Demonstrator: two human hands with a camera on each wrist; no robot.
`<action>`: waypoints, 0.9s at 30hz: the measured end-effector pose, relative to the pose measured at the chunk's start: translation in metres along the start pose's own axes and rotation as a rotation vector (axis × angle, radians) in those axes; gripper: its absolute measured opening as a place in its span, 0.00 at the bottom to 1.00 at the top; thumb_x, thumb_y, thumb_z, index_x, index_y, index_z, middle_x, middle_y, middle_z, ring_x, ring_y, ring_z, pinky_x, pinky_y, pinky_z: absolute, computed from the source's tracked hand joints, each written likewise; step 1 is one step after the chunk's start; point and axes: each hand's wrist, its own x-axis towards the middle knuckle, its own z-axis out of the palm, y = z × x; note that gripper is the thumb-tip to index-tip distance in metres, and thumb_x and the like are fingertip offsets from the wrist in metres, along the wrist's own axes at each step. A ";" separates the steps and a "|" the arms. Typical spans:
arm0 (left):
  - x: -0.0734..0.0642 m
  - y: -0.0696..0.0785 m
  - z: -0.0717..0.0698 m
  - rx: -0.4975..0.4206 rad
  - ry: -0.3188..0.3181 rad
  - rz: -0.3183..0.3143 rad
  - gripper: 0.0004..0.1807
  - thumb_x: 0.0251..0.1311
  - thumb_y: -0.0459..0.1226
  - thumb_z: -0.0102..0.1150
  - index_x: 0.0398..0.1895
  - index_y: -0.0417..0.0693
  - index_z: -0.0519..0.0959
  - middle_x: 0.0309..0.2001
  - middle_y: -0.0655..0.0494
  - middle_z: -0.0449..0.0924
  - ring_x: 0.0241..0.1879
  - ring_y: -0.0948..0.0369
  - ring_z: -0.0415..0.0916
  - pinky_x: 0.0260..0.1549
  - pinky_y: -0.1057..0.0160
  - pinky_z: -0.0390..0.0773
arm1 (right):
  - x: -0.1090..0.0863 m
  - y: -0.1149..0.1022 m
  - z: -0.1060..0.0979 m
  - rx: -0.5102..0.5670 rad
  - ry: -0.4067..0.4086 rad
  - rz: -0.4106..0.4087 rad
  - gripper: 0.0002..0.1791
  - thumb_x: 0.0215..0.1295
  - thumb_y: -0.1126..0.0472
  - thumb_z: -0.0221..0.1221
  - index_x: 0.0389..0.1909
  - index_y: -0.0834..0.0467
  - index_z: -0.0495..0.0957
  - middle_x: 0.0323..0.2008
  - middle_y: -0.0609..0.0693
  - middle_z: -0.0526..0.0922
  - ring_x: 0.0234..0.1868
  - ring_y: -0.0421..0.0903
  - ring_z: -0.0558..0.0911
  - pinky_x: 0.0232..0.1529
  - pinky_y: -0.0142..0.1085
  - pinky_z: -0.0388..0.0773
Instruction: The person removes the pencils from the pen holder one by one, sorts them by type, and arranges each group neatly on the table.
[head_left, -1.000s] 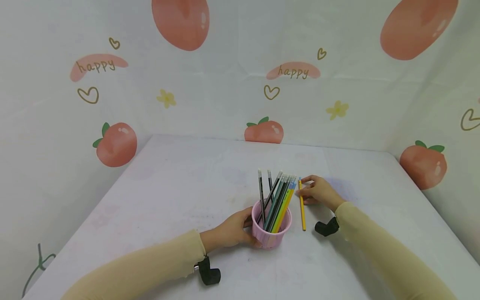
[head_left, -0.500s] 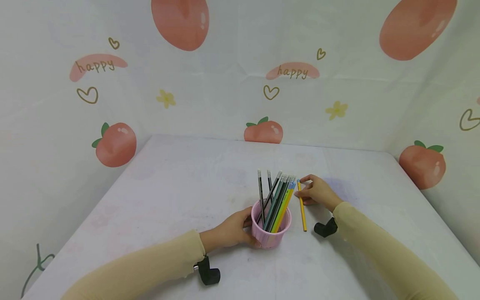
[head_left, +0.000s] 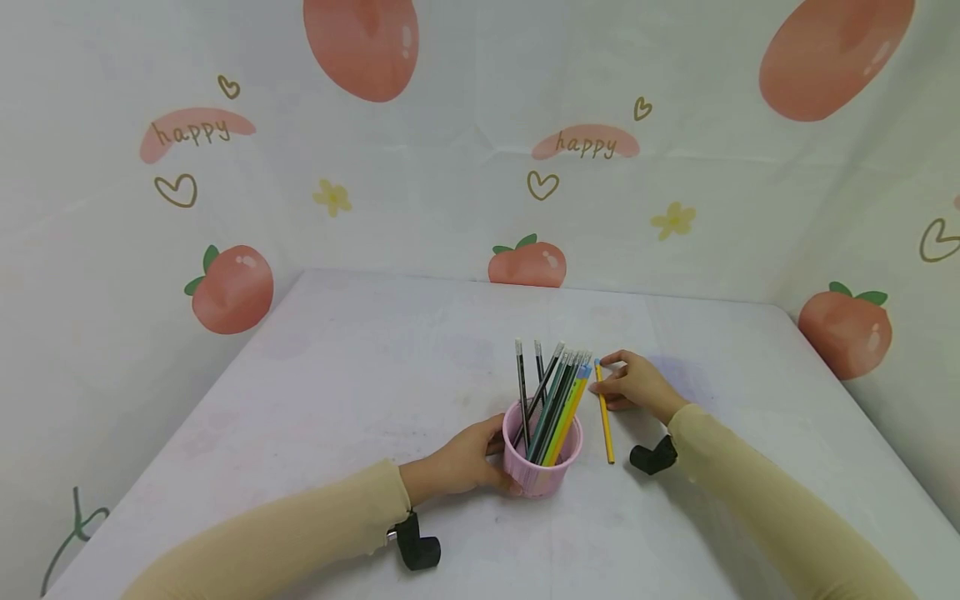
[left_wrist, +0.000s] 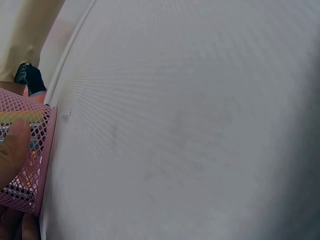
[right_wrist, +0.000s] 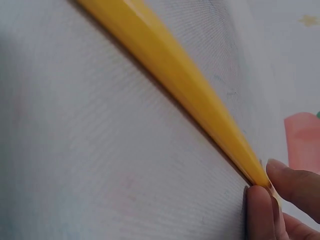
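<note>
A pink mesh pencil cup [head_left: 538,481] stands on the table, holding several black, green and yellow pencils [head_left: 561,410] that lean to the right. My left hand [head_left: 459,458] grips the cup from its left side; the left wrist view has the thumb [left_wrist: 14,150] lying against the mesh. Just right of the cup, one yellow pencil [head_left: 605,425] with a blue end lies on the white surface. Its far end is pinched by my right hand [head_left: 636,387], with fingertips on both sides of the shaft [right_wrist: 200,102] in the right wrist view.
The white-covered table [head_left: 360,358] meets a white backdrop [head_left: 442,200] printed with peaches, hearts and flowers. Black wrist-camera mounts [head_left: 418,546] stick out below both wrists. A thin green cord [head_left: 78,525] hangs at the left edge.
The loose yellow pencil has turned slightly, its far end shifting left and its near end right, within my right hand. My left hand and the cup have stayed put.
</note>
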 end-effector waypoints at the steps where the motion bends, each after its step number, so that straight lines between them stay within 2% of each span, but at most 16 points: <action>1: 0.000 0.000 0.000 0.001 0.000 0.000 0.50 0.43 0.25 0.74 0.72 0.43 0.59 0.68 0.50 0.66 0.69 0.51 0.64 0.68 0.51 0.63 | 0.000 0.000 0.000 0.002 -0.005 -0.002 0.38 0.58 0.59 0.68 0.64 0.65 0.61 0.38 0.55 0.79 0.28 0.39 0.82 0.32 0.33 0.85; 12: 0.001 -0.002 0.001 0.017 0.006 -0.023 0.52 0.42 0.25 0.74 0.73 0.47 0.59 0.68 0.52 0.67 0.68 0.52 0.65 0.67 0.53 0.65 | -0.002 -0.001 -0.001 0.012 -0.003 0.018 0.39 0.58 0.59 0.68 0.66 0.66 0.61 0.39 0.55 0.79 0.26 0.38 0.81 0.31 0.32 0.84; 18: 0.000 -0.001 0.001 0.017 0.003 -0.003 0.51 0.43 0.25 0.74 0.73 0.44 0.58 0.69 0.50 0.66 0.69 0.50 0.64 0.67 0.51 0.64 | -0.009 -0.003 -0.004 0.061 -0.011 0.014 0.36 0.62 0.58 0.65 0.66 0.67 0.60 0.46 0.59 0.77 0.31 0.39 0.81 0.35 0.34 0.85; 21: 0.000 0.000 0.001 0.016 0.001 -0.003 0.51 0.43 0.25 0.73 0.73 0.43 0.58 0.69 0.49 0.66 0.69 0.49 0.64 0.67 0.51 0.64 | -0.018 -0.009 -0.008 0.094 -0.004 -0.044 0.33 0.67 0.57 0.61 0.67 0.67 0.60 0.51 0.63 0.74 0.37 0.42 0.82 0.40 0.37 0.85; 25: 0.001 0.001 0.001 0.015 0.008 -0.025 0.50 0.42 0.25 0.74 0.72 0.44 0.59 0.68 0.51 0.67 0.69 0.51 0.64 0.67 0.52 0.64 | -0.038 -0.020 -0.015 0.156 0.022 -0.207 0.32 0.72 0.52 0.54 0.67 0.66 0.60 0.58 0.67 0.69 0.46 0.43 0.82 0.47 0.40 0.83; 27: 0.001 0.000 0.001 0.012 0.012 -0.035 0.50 0.42 0.25 0.74 0.72 0.44 0.59 0.68 0.51 0.67 0.69 0.51 0.64 0.68 0.52 0.64 | -0.049 -0.027 -0.016 0.199 0.038 -0.294 0.31 0.73 0.49 0.52 0.67 0.64 0.60 0.59 0.64 0.70 0.48 0.41 0.82 0.48 0.39 0.83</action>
